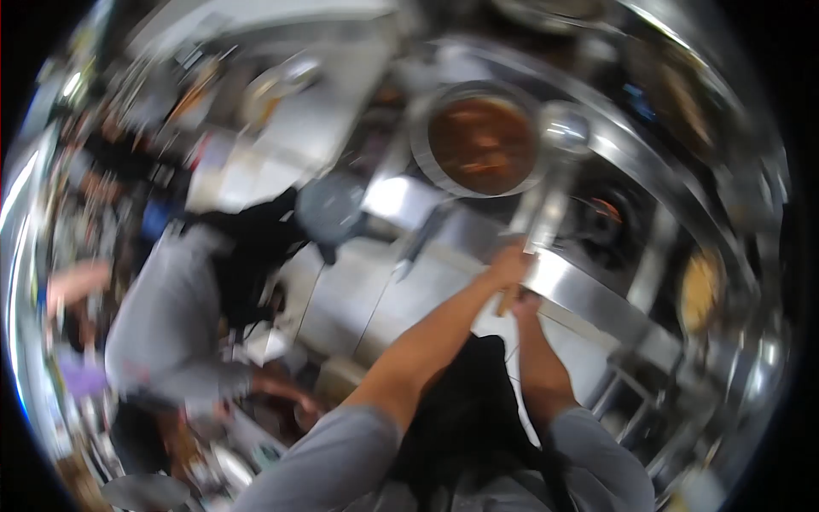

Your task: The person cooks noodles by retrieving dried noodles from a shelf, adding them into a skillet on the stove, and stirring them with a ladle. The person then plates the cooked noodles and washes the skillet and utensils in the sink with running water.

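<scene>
Both of my hands are closed around the handle of a long metal ladle (550, 196), whose rounded shiny bowl is beside the right rim of a large pot (431, 175). Reddish-brown sauce or stew (482, 141) fills much of the pot. My left hand (510, 263) grips farther up the handle, nearer the stove. Close to the handle's brown end, my right hand (527, 302) is wrapped around it, its fingers partly hidden. Motion blur hides whether the ladle's bowl touches the rim.
A stove burner (601, 215) with an orange glow lies right of the ladle. The metal stove edge (580, 290) runs before me. At left stands another person (171, 316) in grey, near a cluttered counter. A dark handle (422, 239) juts from the pot's side.
</scene>
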Available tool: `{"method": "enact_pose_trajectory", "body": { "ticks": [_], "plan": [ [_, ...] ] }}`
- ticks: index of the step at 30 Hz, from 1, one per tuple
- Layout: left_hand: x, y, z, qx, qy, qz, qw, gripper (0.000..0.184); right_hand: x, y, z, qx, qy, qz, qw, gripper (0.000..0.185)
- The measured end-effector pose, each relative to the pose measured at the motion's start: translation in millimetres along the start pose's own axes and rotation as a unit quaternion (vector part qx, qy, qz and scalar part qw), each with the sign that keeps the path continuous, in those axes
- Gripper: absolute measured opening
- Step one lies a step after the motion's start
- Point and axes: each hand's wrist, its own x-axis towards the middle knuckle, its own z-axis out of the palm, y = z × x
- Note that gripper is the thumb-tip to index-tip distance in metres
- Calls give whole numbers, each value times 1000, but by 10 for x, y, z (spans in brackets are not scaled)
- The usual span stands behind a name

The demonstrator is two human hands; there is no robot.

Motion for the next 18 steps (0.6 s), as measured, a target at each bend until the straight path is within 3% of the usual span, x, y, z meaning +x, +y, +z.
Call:
{"method": "enact_pose_trajectory", "body": {
  "ticks": [1, 2, 3, 5, 7, 9, 10, 13, 15, 16, 18],
  "plan": [
    [89, -293, 262, 57, 16, 88, 994, 39, -115, -60, 54, -9, -8, 29, 999, 49],
    [-88, -78, 74, 137, -83, 49, 986, 31, -236, -204, 52, -38, -6, 64, 997, 56],
    [-282, -80, 81, 99, 19, 105, 989, 30, -338, -291, 92, -84, 5, 101, 991, 63],
    [-884, 166, -279, 146, -56, 86, 984, 44, -565, -415, -9, -270, 61, 157, 948, 72],
    [-1507, 126, -474, 74, -46, 19, 996, 48, -772, -515, -151, -480, 108, 228, 840, 78],
    [-2065, -353, -266, -1, 0, 11, 1000, 50, -970, -610, -301, -700, 112, 297, 640, 78],
    [-2439, -505, -250, -12, 12, -31, 999, 48, -1139, -591, -359, -770, 117, 314, 544, 76],
    [-3748, -1026, -41, -45, 81, -172, 981, 49, -1644, -306, -201, -841, 150, 389, 345, 72],
    [-4514, -1308, 316, -81, 61, -303, 948, 52, -1733, -7, -261, -834, 86, 469, 278, 70],
    [-4906, -1179, 331, -120, 52, -336, 933, 52, -1699, 148, -301, -821, 47, 507, 259, 69],
    [-5536, -1373, 1012, -146, 56, -388, 908, 53, -1601, 407, -309, -789, -23, 564, 243, 67]
  ]
}}
